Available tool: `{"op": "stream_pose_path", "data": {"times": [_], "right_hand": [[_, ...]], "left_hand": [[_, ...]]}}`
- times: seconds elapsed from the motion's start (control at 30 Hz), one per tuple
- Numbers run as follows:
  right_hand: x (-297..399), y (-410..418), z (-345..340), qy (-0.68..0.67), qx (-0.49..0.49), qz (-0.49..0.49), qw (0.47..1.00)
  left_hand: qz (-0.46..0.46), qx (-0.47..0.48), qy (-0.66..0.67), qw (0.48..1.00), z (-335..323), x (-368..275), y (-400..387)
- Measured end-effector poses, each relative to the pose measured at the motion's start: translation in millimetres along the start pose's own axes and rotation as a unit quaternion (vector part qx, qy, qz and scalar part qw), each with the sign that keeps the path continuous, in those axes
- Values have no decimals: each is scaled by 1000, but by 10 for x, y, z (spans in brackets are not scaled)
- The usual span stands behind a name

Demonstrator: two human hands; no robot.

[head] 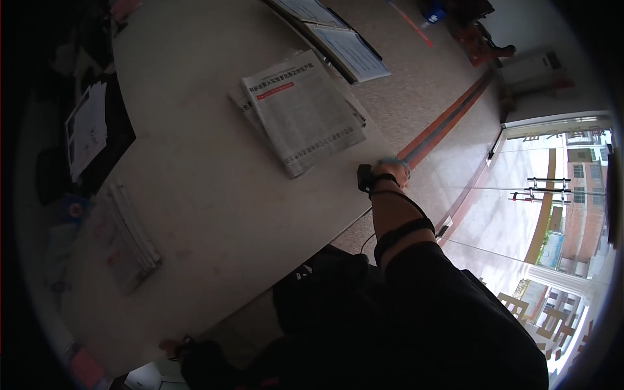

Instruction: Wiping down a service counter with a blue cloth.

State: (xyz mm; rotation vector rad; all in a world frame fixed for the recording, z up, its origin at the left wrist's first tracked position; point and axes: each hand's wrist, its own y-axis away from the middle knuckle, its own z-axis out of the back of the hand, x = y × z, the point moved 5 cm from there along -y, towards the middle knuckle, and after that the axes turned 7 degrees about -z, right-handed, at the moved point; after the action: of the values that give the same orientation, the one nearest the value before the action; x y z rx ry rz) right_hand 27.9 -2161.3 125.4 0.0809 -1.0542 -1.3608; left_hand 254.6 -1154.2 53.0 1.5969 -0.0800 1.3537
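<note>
My right hand (396, 171) is stretched out to the table's right corner, with a blue-grey cloth (389, 160) bunched under and around its fingers. A black device is strapped to that wrist, and a cable runs up the forearm. Folded newspapers (307, 112) lie stacked on the pale tabletop (219, 195), just beyond this hand. Down at the table's near left edge, my left hand (170, 347) rests on or beside the surface. It is small and dark in the picture, so its fingers are hard to make out.
An open ring binder (348, 51) lies at the far edge. More newspapers (129, 239) and papers on a black object (88, 129) occupy the left side. A pink item (87, 366) sits lower left. Glass doors (516, 195) stand to the right, and an orange-and-grey floor strip (446, 119) runs nearby.
</note>
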Motion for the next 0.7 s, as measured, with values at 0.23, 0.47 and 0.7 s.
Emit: {"op": "stream_pose_path", "data": {"times": [0.23, 0.47, 0.7], "right_hand": [[442, -81, -113, 402, -34, 274, 873], [322, -164, -276, 517, 24, 370, 772], [118, -23, -20, 479, -53, 496, 722]], "left_hand": [[-12, -84, 19, 996, 28, -463, 169], [282, -242, 418, 829, -425, -151, 43], [254, -214, 538, 775, -31, -633, 326]]}}
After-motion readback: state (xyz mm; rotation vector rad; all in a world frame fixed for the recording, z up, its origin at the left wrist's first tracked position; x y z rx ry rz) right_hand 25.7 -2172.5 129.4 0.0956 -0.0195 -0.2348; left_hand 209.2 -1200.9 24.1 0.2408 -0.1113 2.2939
